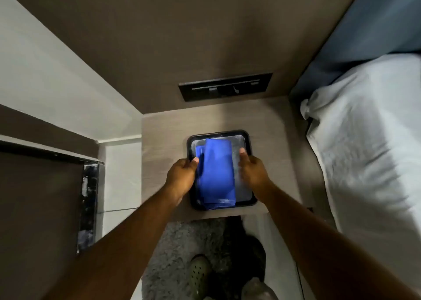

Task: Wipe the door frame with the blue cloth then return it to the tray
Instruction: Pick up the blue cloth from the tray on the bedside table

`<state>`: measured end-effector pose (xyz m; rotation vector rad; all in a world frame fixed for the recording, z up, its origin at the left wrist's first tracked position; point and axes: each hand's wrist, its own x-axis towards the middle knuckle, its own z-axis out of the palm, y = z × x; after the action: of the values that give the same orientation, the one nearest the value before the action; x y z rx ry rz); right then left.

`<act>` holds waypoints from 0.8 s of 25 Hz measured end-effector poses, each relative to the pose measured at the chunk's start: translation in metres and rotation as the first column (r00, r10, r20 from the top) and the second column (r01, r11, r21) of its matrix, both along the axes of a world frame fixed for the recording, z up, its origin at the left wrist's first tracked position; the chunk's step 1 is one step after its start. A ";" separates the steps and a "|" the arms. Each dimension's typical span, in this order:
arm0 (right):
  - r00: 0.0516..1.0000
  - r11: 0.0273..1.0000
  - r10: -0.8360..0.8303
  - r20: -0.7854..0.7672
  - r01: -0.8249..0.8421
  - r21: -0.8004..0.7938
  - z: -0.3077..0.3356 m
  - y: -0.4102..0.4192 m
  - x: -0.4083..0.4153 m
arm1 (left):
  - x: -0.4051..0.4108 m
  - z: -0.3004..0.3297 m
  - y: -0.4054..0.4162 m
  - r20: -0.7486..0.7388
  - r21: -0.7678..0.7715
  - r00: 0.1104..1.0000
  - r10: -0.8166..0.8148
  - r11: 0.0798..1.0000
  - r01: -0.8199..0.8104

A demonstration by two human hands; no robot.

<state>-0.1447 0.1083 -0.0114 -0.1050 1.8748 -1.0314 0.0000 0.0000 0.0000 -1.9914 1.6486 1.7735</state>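
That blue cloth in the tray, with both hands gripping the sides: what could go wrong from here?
The blue cloth lies loose and folded, its near end draped toward the tray rim, so a tilt might slide it out. The tray sits near the front edge of the small table; a pull by the left hand or right hand could tip it onto the rug.

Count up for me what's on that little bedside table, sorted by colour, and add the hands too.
Blue: 1, the folded blue cloth
Black: 1, the tray under it
Hands: 2, left hand and right hand, each gripping a side of the tray
Total: 4
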 end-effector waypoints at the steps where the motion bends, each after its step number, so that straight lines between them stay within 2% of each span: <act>1: 0.997 0.998 0.059 -0.053 -0.058 0.023 -0.011 -0.007 0.001 | -0.005 -0.011 -0.005 0.019 -0.032 0.999 -0.031 0.999 0.031; 4: 0.947 0.956 0.245 -0.208 -0.199 0.217 -0.044 -0.029 0.006 | -0.022 -0.039 -0.020 0.068 -0.060 0.990 -0.124 0.990 0.128; 6: 0.933 0.942 0.275 -0.231 -0.214 0.257 -0.062 -0.037 0.007 | -0.034 -0.053 -0.023 0.076 -0.023 0.975 -0.207 0.978 0.210; 8: 0.945 0.951 0.239 -0.223 -0.181 0.252 -0.072 -0.041 0.006 | -0.040 -0.062 -0.028 0.093 0.010 0.971 -0.222 0.975 0.222; 14: 0.979 0.988 0.143 -0.146 -0.132 0.086 -0.071 -0.044 0.010 | -0.035 -0.074 -0.028 0.032 0.090 0.999 0.016 0.996 -0.019; 18: 0.999 0.996 0.042 0.001 -0.042 -0.082 -0.036 -0.042 0.013 | -0.019 -0.046 -0.024 -0.102 0.108 0.992 0.080 0.992 -0.069; 20: 0.996 0.989 0.011 0.090 0.002 -0.147 -0.005 -0.042 0.019 | -0.005 -0.017 -0.026 -0.206 0.184 0.971 0.125 0.979 -0.087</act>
<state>-0.1259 0.0663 -0.0167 -0.1463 1.7147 -1.1522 -0.0049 -0.0262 -0.0169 -1.9024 1.3990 2.1592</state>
